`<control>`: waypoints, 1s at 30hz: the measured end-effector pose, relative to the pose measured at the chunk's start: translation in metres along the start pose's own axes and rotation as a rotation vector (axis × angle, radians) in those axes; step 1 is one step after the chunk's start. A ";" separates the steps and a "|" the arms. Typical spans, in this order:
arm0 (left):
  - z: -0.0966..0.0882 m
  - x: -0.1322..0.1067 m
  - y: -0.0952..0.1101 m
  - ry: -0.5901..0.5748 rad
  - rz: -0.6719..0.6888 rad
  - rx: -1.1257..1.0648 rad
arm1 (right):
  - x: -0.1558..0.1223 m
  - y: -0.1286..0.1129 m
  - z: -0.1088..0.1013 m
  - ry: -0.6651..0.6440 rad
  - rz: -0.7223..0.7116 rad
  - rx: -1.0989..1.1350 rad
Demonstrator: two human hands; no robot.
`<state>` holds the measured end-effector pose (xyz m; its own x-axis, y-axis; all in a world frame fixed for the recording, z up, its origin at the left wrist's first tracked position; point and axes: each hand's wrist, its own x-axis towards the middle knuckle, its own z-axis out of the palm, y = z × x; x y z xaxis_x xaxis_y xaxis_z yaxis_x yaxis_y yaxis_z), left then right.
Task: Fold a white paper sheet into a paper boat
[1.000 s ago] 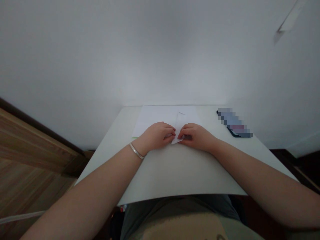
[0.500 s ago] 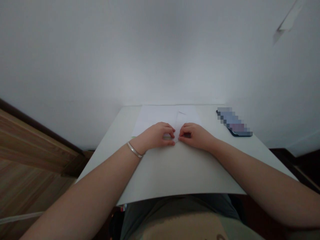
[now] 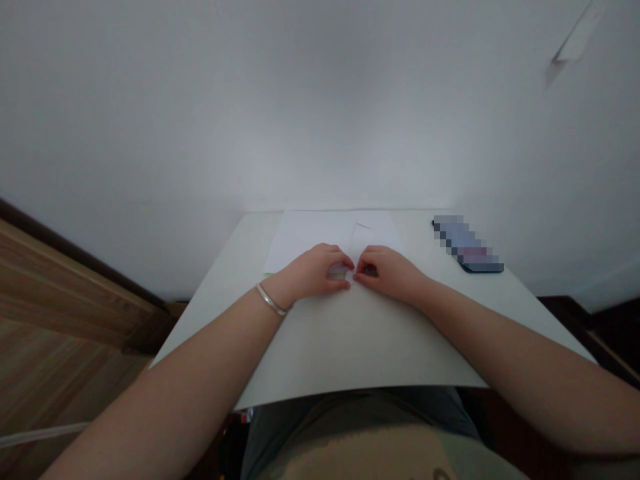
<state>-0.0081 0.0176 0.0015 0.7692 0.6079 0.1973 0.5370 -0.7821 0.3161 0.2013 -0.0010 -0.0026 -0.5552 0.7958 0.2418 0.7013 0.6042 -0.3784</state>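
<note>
our left hand (image 3: 313, 270) + right hand (image 3: 387, 270) meet mid pale white tabletop (image 3: 350, 347), fingertips nearly touching. Both pinched shut on near end of narrow folded white paper piece (image 3: 360, 235). Far end pokes out past knuckles, lying on flat white paper sheet (image 3: 305, 233). We reckon piece is featherlight, floppy, creases easily, probably skates on smooth sheet, so best hold is at folded edges near tip, light pressure. Thin silver bangle (image 3: 271, 301) on left wrist. Dark flat phone (image 3: 467, 245) well apart at right, near wall.

free: tabletop's (image 3: 360, 347) near half | flat: paper sheet (image 3: 310, 233) far centre | obstacle: phone (image 3: 467, 245) far right | limit: wall (image 3: 320, 133) behind far edge
</note>
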 end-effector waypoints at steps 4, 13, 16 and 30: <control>0.001 0.000 -0.001 -0.010 0.017 0.031 | -0.003 0.000 0.002 0.044 -0.082 -0.017; 0.002 0.000 -0.006 -0.037 0.049 0.000 | -0.008 0.007 -0.001 -0.045 -0.358 -0.005; 0.001 0.000 -0.007 -0.045 0.054 -0.028 | -0.008 0.009 -0.003 -0.056 -0.370 -0.017; 0.002 0.000 -0.013 -0.089 0.091 -0.085 | -0.011 0.003 0.001 -0.039 -0.428 -0.177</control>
<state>-0.0142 0.0276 -0.0041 0.8431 0.5173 0.1467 0.4352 -0.8168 0.3788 0.2088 -0.0082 -0.0070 -0.8253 0.4736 0.3076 0.4692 0.8782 -0.0932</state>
